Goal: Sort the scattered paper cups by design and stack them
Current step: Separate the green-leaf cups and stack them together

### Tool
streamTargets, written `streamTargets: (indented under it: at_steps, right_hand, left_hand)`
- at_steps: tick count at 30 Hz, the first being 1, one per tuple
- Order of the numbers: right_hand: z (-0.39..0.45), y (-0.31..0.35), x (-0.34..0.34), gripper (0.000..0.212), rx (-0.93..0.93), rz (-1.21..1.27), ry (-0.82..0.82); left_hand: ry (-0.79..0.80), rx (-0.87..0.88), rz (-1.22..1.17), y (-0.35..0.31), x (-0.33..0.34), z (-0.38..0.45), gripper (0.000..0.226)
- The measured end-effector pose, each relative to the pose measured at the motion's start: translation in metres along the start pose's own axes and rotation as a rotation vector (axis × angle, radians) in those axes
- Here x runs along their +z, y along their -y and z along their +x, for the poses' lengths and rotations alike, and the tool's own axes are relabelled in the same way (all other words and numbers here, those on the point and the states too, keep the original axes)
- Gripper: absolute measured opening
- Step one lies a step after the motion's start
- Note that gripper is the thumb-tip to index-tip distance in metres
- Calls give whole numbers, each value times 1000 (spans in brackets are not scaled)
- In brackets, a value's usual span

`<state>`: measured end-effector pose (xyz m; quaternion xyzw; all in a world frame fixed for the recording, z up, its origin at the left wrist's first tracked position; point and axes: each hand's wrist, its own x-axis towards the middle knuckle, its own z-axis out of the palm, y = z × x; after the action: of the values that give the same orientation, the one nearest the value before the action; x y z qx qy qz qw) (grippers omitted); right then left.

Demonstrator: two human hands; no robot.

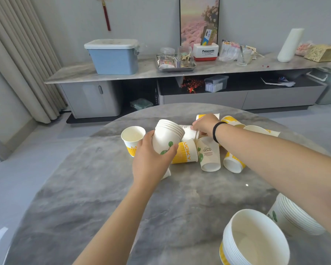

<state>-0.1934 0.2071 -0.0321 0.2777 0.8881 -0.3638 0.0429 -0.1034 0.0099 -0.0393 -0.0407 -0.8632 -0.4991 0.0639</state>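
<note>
Cups (209,153) crowding table (103,197), cabinet (161,71) behind

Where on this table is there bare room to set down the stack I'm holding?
Bare marble lies between the left hand and the near yellow stack, and along the table's left side. Crowded: the loose cups under the right hand.

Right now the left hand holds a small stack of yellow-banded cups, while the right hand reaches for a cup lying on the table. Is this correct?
Not quite. In the head view the stack in the left hand shows a green leaf print, not yellow bands. The right hand does reach for a lying cup on the table.
</note>
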Motion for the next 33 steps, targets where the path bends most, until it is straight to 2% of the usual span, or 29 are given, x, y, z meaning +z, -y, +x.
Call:
streamTargets:
  at_steps: [3, 5, 8, 12, 15, 18, 21, 26, 28, 29, 30, 31, 33]
  right_hand:
    - [-6, 2, 2, 47, 42, 248, 52]
    - [-9, 3, 1, 43, 45, 294, 64]
    - [-18, 9, -6, 32, -7, 350, -4]
    - [-37, 22, -29, 28, -318, 350, -185]
    - [-62, 33, -47, 31, -517, 327, -212]
    - [-79, 35, -53, 33, -620, 168, -53]
    - [-87, 34, -53, 34, -586, 138, 164]
    - [-90, 36, -40, 50, -397, 384, 476]
    - [-82, 32, -42, 59, -315, 512, 513]
    - [-75, 29, -44, 59, -284, 524, 458]
    - [-69, 25, -48, 54, -261, 460, 349]
    - [-63, 19, -51, 45, -250, 285, 230]
    - [-56, 2, -53, 35, -253, -212, 140]
  left_hand:
    - [9, 3, 2, 2, -2, -2, 63]
    - [11, 4, 6, 2, -3, -3, 64]
    - [16, -7, 18, 1, -7, -3, 67]
    - [22, 14, 69, -5, -12, -3, 65]
    - [36, 36, 120, -7, -14, 0, 67]
    - [59, 65, 84, -10, -13, 1, 68]
    - [101, 121, 32, -16, -11, -1, 66]
    - [112, 143, -40, -21, 0, -1, 64]
    - [111, 141, -32, -20, 4, 1, 64]
    - [109, 141, -19, -19, 6, 1, 64]
    - [103, 138, -4, -17, 7, 2, 65]
    - [92, 132, 7, -15, 7, 2, 65]
    - [73, 116, 24, -12, 8, 1, 67]
